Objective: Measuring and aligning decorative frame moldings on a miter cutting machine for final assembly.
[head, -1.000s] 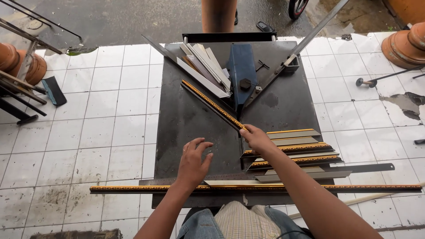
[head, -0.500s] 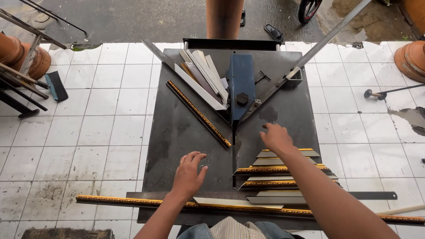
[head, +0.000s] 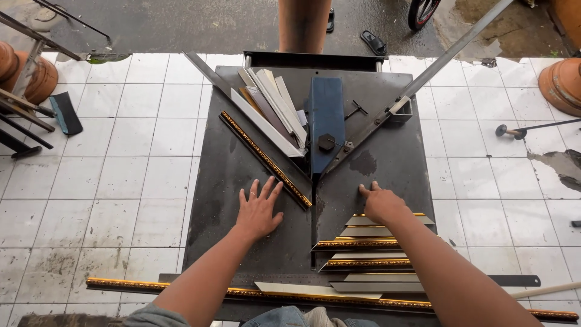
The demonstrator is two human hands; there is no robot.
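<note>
Head view, looking straight down on a dark metal work table (head: 242,181) set on white floor tiles (head: 121,169). Left hand (head: 259,211) lies flat on the bare table top, palm down, fingers spread wide and released, gripping nothing; its fingertips sit just beside the lower end of a gilded frame moulding strip (head: 266,159) that runs diagonally along the left fence. Whether the fingertips touch the strip cannot be told. Right hand (head: 382,203) rests palm down at the top of a stack of mitre-cut moulding pieces (head: 363,245), fingers loosely curled over the uppermost piece, index finger pointing out onto the table; no firm grasp is visible. The cut pieces are trapezoid lengths with gold ornamented edges, lying parallel, one below the other, just right of the table's centre slot. At the table's middle stands a blue mitre cutter block (head: 327,121), with two metal fence bars meeting in a V below it; a black knob (head: 326,143) sits at its lower end. A bundle of pale and brown moulding offcuts (head: 272,106) leans against the left fence, above the gilded strip. A long metal lever bar (head: 448,51) runs off to the upper right. Along the near table edge lies a long gold moulding length (head: 181,287), crossing under both forearms. Terracotta pots (head: 563,79) stand at the far right, and a black sandal (head: 374,42) lies on wet ground beyond the table.
</note>
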